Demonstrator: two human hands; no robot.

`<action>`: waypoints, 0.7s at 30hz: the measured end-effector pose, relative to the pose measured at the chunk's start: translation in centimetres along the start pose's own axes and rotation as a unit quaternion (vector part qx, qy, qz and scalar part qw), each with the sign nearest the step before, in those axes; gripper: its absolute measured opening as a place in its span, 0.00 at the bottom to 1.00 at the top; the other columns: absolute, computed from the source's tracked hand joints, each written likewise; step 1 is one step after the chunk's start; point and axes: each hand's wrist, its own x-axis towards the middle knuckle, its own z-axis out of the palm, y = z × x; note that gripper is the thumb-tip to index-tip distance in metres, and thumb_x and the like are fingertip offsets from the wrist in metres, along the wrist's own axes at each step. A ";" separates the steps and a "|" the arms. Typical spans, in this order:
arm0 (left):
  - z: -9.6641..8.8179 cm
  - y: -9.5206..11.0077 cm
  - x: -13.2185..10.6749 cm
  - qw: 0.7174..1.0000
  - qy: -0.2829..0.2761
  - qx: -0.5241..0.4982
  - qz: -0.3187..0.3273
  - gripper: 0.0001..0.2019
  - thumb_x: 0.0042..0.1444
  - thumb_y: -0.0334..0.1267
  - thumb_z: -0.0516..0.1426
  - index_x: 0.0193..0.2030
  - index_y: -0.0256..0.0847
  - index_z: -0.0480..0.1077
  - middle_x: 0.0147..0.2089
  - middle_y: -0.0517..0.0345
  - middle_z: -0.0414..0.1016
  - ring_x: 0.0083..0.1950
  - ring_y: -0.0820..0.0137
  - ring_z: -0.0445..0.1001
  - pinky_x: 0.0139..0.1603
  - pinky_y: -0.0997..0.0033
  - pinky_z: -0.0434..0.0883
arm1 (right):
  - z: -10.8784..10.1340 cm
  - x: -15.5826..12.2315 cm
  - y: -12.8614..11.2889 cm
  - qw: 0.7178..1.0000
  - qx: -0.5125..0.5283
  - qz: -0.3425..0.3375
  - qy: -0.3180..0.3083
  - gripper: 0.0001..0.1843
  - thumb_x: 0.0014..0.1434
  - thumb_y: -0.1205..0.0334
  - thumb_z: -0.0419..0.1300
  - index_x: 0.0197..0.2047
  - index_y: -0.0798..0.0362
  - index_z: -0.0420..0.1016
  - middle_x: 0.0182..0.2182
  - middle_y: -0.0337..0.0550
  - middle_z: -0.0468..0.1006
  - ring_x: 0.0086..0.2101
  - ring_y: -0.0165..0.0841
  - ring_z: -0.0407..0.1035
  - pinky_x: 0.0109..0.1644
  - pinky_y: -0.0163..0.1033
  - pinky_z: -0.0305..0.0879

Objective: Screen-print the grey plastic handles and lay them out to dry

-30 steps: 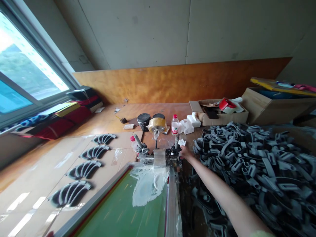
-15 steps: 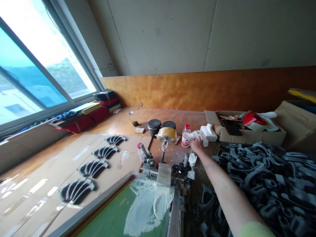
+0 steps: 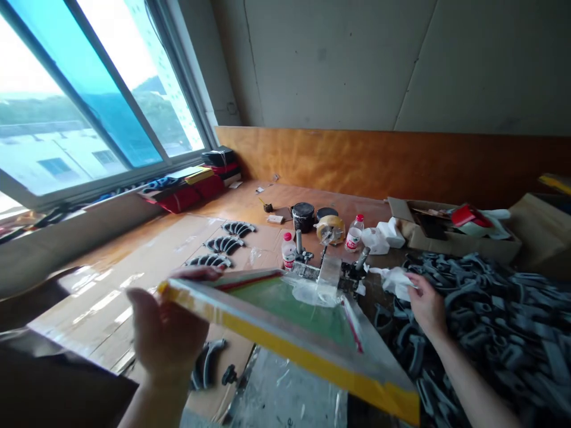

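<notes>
Here's the left hand (image 3: 167, 333), clenched around the left edge of the screen-printing frame (image 3: 289, 315), fingers (image 3: 196, 273) wrapped over the yellow-taped rim. The frame is tilted up off the bed, its far edge held in the metal hinge clamps (image 3: 330, 273), its near corner reaching the bottom of the view. White ink (image 3: 312, 292) sits smeared across the green mesh near those clamps.

Right of the frame, the right hand (image 3: 426, 306) is partly open, fingers curled against a crumpled white wipe (image 3: 395, 282). Pinching it or just touching it? Can't tell from here. Behind that hand, a heap of dark grey moulded parts (image 3: 491, 309) fills the space.

Below the raised frame, clear plastic sheeting (image 3: 285, 386) covers the bed, so there's open room underneath. Left of the frame, rows of printed parts (image 3: 225, 244) lie on cardboard (image 3: 111, 279), and beyond it — on the plywood worktop (image 3: 276, 196) — stand a black ink tin (image 3: 303, 217), a tape roll (image 3: 331, 229) and a water bottle (image 3: 354, 235).
</notes>
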 end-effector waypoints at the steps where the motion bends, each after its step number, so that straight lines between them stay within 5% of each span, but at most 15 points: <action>1: 0.1 -0.4 0.9 1.000 -0.012 -0.022 -0.008 0.29 0.55 0.66 0.51 0.34 0.40 0.78 0.35 0.53 0.77 0.42 0.61 0.75 0.49 0.57 0.74 | -1.1 -1.7 -1.0 1.000 0.009 -0.011 -0.021 0.16 0.53 0.56 0.52 0.38 0.50 0.78 0.37 0.47 0.81 0.36 0.41 0.74 0.42 0.43 0.69; 4: 0.9 -0.9 2.7 0.996 -0.055 -0.065 -0.014 0.28 0.56 0.64 0.52 0.36 0.39 0.78 0.34 0.54 0.77 0.42 0.64 0.75 0.52 0.59 0.72 | -3.7 -6.1 -4.7 0.994 0.042 -0.054 -0.089 0.13 0.53 0.58 0.53 0.23 0.49 0.76 0.35 0.45 0.81 0.37 0.40 0.75 0.44 0.42 0.71; 7: 1.2 -1.0 3.7 0.995 -0.080 -0.064 -0.005 0.28 0.60 0.61 0.49 0.34 0.38 0.77 0.32 0.53 0.76 0.41 0.65 0.75 0.53 0.60 0.70 | -5.0 -9.4 -9.3 0.982 0.074 -0.068 -0.162 0.14 0.54 0.62 0.53 0.23 0.48 0.77 0.34 0.43 0.81 0.37 0.38 0.76 0.44 0.41 0.72; 13: -2.3 -5.9 2.0 0.994 0.062 -0.093 0.006 0.06 0.54 0.38 0.62 0.31 0.41 0.68 0.28 0.66 0.70 0.31 0.76 0.69 0.37 0.75 0.69 | -5.1 -13.1 -17.7 0.961 0.167 -0.082 -0.206 0.16 0.56 0.68 0.51 0.33 0.47 0.81 0.34 0.42 0.81 0.37 0.34 0.75 0.42 0.37 0.72; 14: -2.9 -7.0 0.8 0.997 0.037 -0.060 -0.039 0.07 0.53 0.38 0.62 0.31 0.41 0.68 0.27 0.66 0.69 0.29 0.76 0.67 0.35 0.76 0.68 | -4.8 -13.4 -18.8 0.956 0.187 -0.087 -0.211 0.16 0.55 0.69 0.51 0.32 0.47 0.81 0.33 0.41 0.81 0.36 0.33 0.75 0.42 0.37 0.72; 16: -3.7 -8.9 -2.0 0.981 -0.110 0.040 -0.156 0.06 0.55 0.41 0.62 0.36 0.42 0.72 0.33 0.62 0.73 0.35 0.73 0.72 0.40 0.73 0.70 | -4.0 -13.9 -20.6 0.946 0.220 -0.091 -0.222 0.16 0.56 0.71 0.51 0.30 0.47 0.80 0.33 0.41 0.81 0.36 0.33 0.75 0.42 0.36 0.71; 19: -3.5 -10.4 -5.6 0.892 -0.374 0.129 -0.220 0.21 0.53 0.42 0.64 0.54 0.45 0.71 0.55 0.52 0.74 0.55 0.63 0.71 0.54 0.67 0.67 | -2.5 -14.2 -22.4 0.934 0.252 -0.093 -0.237 0.16 0.59 0.70 0.53 0.29 0.48 0.80 0.32 0.40 0.81 0.36 0.32 0.75 0.41 0.36 0.71; 21: -2.9 -10.8 -6.7 0.836 -0.475 0.185 -0.204 0.20 0.54 0.42 0.63 0.53 0.44 0.72 0.52 0.54 0.76 0.52 0.63 0.72 0.51 0.69 0.67 | -1.4 -14.5 -23.1 0.931 0.260 -0.099 -0.236 0.15 0.59 0.70 0.55 0.28 0.47 0.80 0.33 0.40 0.81 0.37 0.32 0.75 0.42 0.36 0.71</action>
